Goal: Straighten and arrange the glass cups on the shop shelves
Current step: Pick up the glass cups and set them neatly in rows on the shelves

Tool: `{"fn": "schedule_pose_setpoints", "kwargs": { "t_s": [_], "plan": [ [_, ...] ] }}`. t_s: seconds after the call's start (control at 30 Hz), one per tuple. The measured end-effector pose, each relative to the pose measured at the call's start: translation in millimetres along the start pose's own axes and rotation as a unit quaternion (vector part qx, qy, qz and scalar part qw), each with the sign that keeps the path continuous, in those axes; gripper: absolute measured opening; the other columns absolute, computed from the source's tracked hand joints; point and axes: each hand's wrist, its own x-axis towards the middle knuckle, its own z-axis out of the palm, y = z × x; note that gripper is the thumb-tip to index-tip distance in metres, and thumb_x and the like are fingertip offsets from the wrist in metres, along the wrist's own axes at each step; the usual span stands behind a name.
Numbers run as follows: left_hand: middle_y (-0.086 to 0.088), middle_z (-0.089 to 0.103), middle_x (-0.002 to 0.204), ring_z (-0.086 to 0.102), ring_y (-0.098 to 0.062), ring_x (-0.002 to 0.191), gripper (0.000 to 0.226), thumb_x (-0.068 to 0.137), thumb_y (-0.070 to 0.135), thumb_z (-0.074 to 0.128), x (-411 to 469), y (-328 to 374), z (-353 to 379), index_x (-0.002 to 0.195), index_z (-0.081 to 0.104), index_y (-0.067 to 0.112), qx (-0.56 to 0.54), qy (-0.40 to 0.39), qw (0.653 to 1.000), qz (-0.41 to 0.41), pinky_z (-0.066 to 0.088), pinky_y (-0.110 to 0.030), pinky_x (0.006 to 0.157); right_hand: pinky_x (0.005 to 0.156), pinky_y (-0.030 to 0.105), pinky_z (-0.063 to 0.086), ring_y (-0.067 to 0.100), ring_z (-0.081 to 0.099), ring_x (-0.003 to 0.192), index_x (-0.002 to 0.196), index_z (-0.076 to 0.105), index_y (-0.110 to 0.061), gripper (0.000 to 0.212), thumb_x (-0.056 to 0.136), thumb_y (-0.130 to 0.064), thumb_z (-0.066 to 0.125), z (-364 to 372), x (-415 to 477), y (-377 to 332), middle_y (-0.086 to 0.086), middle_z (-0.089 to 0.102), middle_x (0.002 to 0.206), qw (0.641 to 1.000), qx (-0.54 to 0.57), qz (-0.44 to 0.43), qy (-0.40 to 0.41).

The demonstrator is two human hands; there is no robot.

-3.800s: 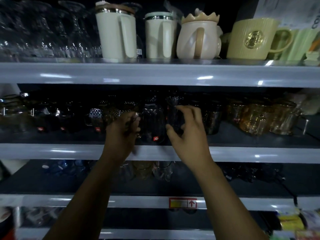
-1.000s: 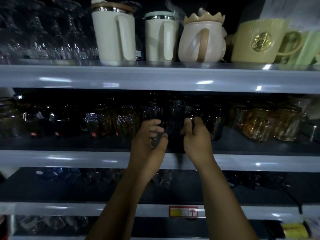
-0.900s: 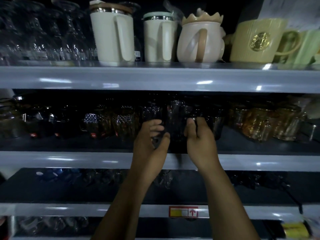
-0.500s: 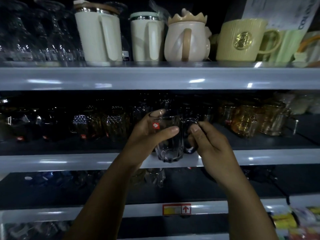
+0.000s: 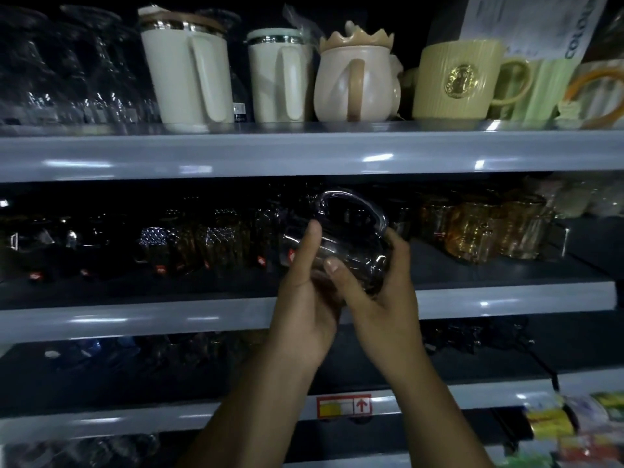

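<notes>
A clear glass cup (image 5: 351, 238) with a thick round rim and ribbed walls is held tilted, mouth tipped towards the camera, in front of the middle shelf (image 5: 135, 319) and off its surface. The left hand (image 5: 304, 305) cups its base, thumb stretched up the left wall. The right hand (image 5: 381, 298) wraps its right side, thumb across the front. Amber glass mugs (image 5: 472, 231) stand to the right.

Patterned cups (image 5: 216, 244) left, amber cups (image 5: 472, 231) right, upper shelf (image 5: 236, 153) overhead; middle shelf (image 5: 489, 278) front strip bare
</notes>
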Motion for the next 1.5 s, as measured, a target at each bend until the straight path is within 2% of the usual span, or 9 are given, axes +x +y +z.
{"fn": "schedule_pose_setpoints", "kwargs": {
  "t_s": [0.17, 0.33, 0.53, 0.7, 0.83, 1.07, 1.2, 1.4, 1.5],
  "plan": [
    [-0.019, 0.063, 0.136, 0.056, -0.03, 0.132, 0.084, 0.073, 0.054, 0.083, -0.5, 18.1, -24.7, 0.137, 0.059, 0.006, 0.136, -0.036, 0.99, 0.028, 0.037, -0.043, 0.116, 0.082, 0.014, 0.053, -0.008, 0.065, 0.102, 0.131, 0.047, -0.031, 0.058, 0.082, -0.03, 0.077, -9.0, 8.8, -10.5, -0.037, 0.065, 0.108, 0.999, -0.012, -0.018, -0.025],
    [-0.002, 0.074, 0.118, 0.068, -0.018, 0.115, 0.053, 0.082, 0.055, 0.074, -2.3, 45.0, -50.5, 0.118, 0.069, 0.016, 0.276, 0.055, 0.952, 0.121, 0.048, -0.042, 0.108, 0.067, 0.022, 0.057, 0.003, 0.071, 0.079, 0.125, 0.052, -0.034, 0.059, 0.075, -0.041, 0.084, -29.0, 39.4, -25.3, -0.018, 0.072, 0.101, 0.992, -0.107, -0.013, -0.069],
    [-0.004, 0.07, 0.103, 0.068, -0.006, 0.089, 0.027, 0.089, 0.019, 0.075, 13.9, 57.0, -77.2, 0.114, 0.064, 0.016, 0.5, 0.134, 0.808, 0.281, 0.052, -0.016, 0.069, 0.079, 0.018, 0.049, -0.001, 0.064, 0.09, 0.121, 0.057, -0.033, 0.067, 0.065, -0.05, 0.09, -28.5, 90.9, -27.0, -0.019, 0.068, 0.103, 0.937, -0.313, 0.017, -0.155],
    [0.002, 0.043, 0.137, 0.056, -0.011, 0.112, 0.054, 0.084, 0.019, 0.074, 25.0, 49.6, -87.5, 0.134, 0.053, 0.018, 0.622, 0.095, 0.716, 0.303, 0.054, -0.042, 0.097, 0.093, 0.024, 0.047, 0.01, 0.059, 0.109, 0.129, 0.061, -0.029, 0.078, 0.061, -0.051, 0.092, -7.6, 121.0, -23.3, -0.01, 0.064, 0.123, 0.886, -0.409, 0.029, -0.218],
    [0.004, 0.031, 0.154, 0.048, -0.02, 0.131, 0.064, 0.085, 0.017, 0.071, 30.2, 55.1, -83.9, 0.144, 0.046, 0.018, 0.666, 0.082, 0.67, 0.318, 0.048, -0.042, 0.106, 0.102, 0.032, 0.05, 0.019, 0.059, 0.119, 0.137, 0.058, -0.026, 0.09, 0.057, -0.052, 0.092, 5.5, 138.0, -21.5, -0.003, 0.062, 0.135, 0.848, -0.468, 0.046, -0.245],
    [-0.005, 0.031, 0.157, 0.048, -0.024, 0.134, 0.071, 0.087, 0.018, 0.068, 47.8, 64.1, -80.5, 0.152, 0.04, 0.015, 0.704, 0.065, 0.635, 0.31, 0.047, -0.041, 0.107, 0.083, 0.04, 0.062, 0.022, 0.068, 0.099, 0.133, 0.06, -0.026, 0.081, 0.06, -0.045, 0.092, 15.4, 143.9, -4.4, -0.001, 0.067, 0.12, 0.856, -0.451, 0.077, -0.241],
    [-0.002, 0.034, 0.153, 0.055, -0.027, 0.124, 0.066, 0.089, 0.016, 0.067, 51.7, 66.9, -83.5, 0.15, 0.043, 0.015, 0.712, 0.062, 0.622, 0.32, 0.053, -0.044, 0.099, 0.1, 0.039, 0.051, 0.033, 0.058, 0.118, 0.141, 0.045, -0.014, 0.084, 0.072, -0.036, 0.088, 16.4, 119.7, 12.5, 0.015, 0.053, 0.135, 0.888, -0.438, 0.025, -0.136],
    [-0.007, 0.036, 0.155, 0.047, -0.028, 0.135, 0.066, 0.089, 0.011, 0.064, 51.8, 62.4, -88.8, 0.152, 0.042, 0.013, 0.725, 0.072, 0.592, 0.345, 0.042, -0.042, 0.113, 0.076, 0.037, 0.057, 0.035, 0.068, 0.098, 0.125, 0.045, -0.004, 0.05, 0.091, -0.024, 0.074, 35.4, 60.8, 38.2, 0.02, 0.066, 0.111, 0.92, -0.391, 0.016, -0.01],
    [-0.006, 0.029, 0.163, 0.035, -0.019, 0.146, 0.067, 0.094, 0.008, 0.062, 49.7, 54.0, -89.4, 0.155, 0.035, 0.008, 0.7, 0.089, 0.627, 0.329, 0.031, -0.028, 0.119, 0.072, 0.031, 0.053, 0.033, 0.068, 0.096, 0.123, 0.05, -0.003, 0.042, 0.095, -0.026, 0.068, 43.5, 56.2, 48.8, 0.018, 0.068, 0.11, 0.92, -0.389, 0.037, -0.015]
  ]
}}
